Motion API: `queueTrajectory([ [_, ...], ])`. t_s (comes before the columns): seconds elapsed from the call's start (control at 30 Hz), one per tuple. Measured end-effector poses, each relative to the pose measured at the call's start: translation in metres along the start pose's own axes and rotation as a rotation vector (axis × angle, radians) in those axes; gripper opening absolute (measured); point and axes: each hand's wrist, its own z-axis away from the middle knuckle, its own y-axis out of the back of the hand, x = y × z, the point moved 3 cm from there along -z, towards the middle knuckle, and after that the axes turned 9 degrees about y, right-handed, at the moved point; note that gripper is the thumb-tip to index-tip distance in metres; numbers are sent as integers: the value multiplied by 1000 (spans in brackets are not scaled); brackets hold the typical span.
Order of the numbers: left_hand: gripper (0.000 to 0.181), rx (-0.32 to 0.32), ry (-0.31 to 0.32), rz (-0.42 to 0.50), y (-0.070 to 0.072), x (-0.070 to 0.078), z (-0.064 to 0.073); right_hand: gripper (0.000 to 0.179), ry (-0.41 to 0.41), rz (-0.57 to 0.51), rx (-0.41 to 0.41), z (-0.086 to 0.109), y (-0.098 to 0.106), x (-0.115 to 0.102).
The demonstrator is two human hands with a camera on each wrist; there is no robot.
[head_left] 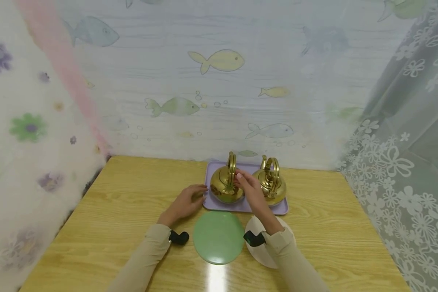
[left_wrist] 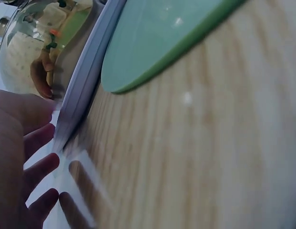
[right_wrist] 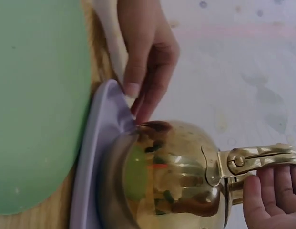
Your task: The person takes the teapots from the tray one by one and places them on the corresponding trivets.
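Observation:
Two shiny gold kettles stand on a lilac tray (head_left: pixel 247 207). My right hand (head_left: pixel 251 188) is at the handle (head_left: pixel 232 164) of the left kettle (head_left: pixel 219 190). In the right wrist view its fingers (right_wrist: pixel 269 191) lie right beside that handle (right_wrist: pixel 262 157), not wrapped round it. The right kettle (head_left: pixel 277 194), its handle raised, stands just behind that wrist. My left hand (head_left: pixel 186 202) is at the tray's left edge with its fingers spread; in the left wrist view its fingertips (left_wrist: pixel 50 164) are close by the tray rim (left_wrist: pixel 83 81).
On the wooden table (head_left: pixel 131 182), a green round mat (head_left: pixel 219 237) lies in front of the tray. A pale round mat (head_left: pixel 257 253) lies to its right, partly under my right forearm. Behind the table hangs a curtain (head_left: pixel 149 134) with printed fish.

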Motion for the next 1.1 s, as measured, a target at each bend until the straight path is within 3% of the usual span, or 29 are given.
queueTrajectory([
  [0.17,41,-24,-9,0,-3,-2,-1,46,10,-33,-48,-6,0,-2],
  [0.37,45,-44,-33,7,-3,-6,-1,45,2,-67,-37,-13,-2,0],
  [0.57,48,-75,-26,9,-1,-13,-2,37,-20,-120,79,-18,-9,2],
  [0.7,48,-110,-13,-39,-1,-16,-2,35,-18,-107,139,-19,-12,5],
  [0.9,49,-158,-37,-120,2,-13,0,33,-3,-99,173,-20,-14,9],
  [1.1,49,-165,-45,-94,4,-11,-1,33,43,-120,197,-20,-15,10],
])
